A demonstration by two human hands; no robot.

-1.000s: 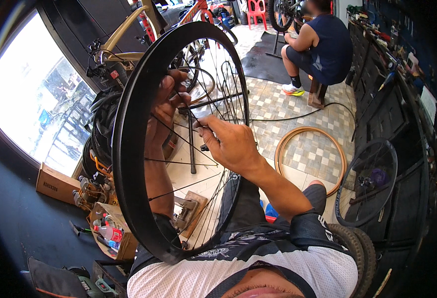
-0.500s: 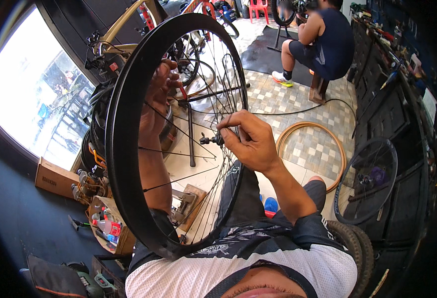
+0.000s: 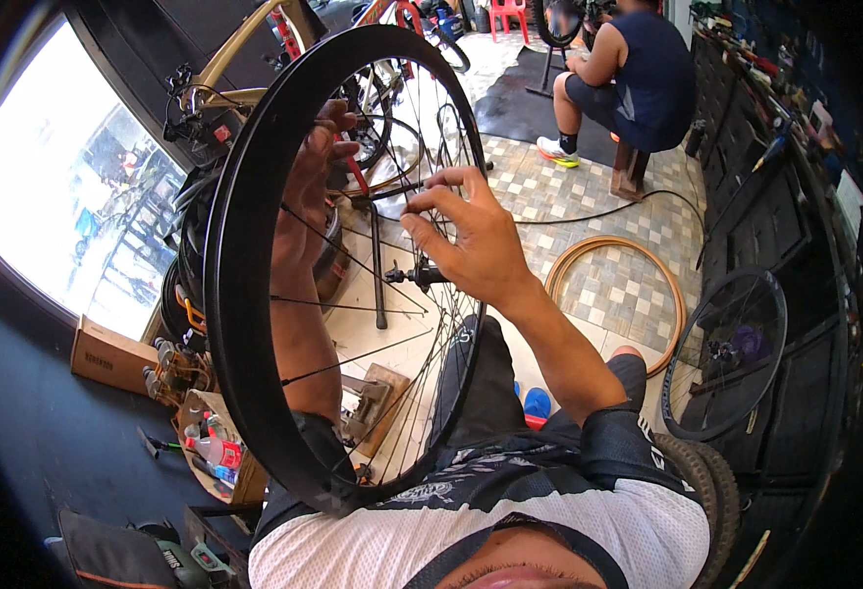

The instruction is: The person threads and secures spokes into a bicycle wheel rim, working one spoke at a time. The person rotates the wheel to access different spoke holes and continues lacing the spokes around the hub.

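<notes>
A black deep-rimmed bicycle wheel (image 3: pixel 240 245) stands tilted in front of me, its lower part against my shirt. Thin black spokes (image 3: pixel 353 349) run between rim and hub, and the dark hub (image 3: pixel 414 274) shows at the middle. My right hand (image 3: pixel 476 240) is above the hub, thumb and index finger nearly meeting on what looks like a spoke, other fingers loosely raised. Behind the wheel, my left forearm reaches up. My left hand (image 3: pixel 314 177) lies beside the rim's upper inner side, fingers bent and apart; the rim hides part of it.
Tan tyres (image 3: pixel 561 263) lie on the tiled floor, and another wheel (image 3: pixel 669 393) leans against dark cabinets at right. Past them a co-worker (image 3: pixel 647 83) sits at a bike. Bicycles (image 3: pixel 240 74) crowd the far left; below are a cardboard box (image 3: pixel 107 355) and bottles (image 3: pixel 217 452).
My right hand has moved up and slightly left, away from the hub, uncovering it. The fingers of my left hand have shifted slightly. The wheel has barely moved.
</notes>
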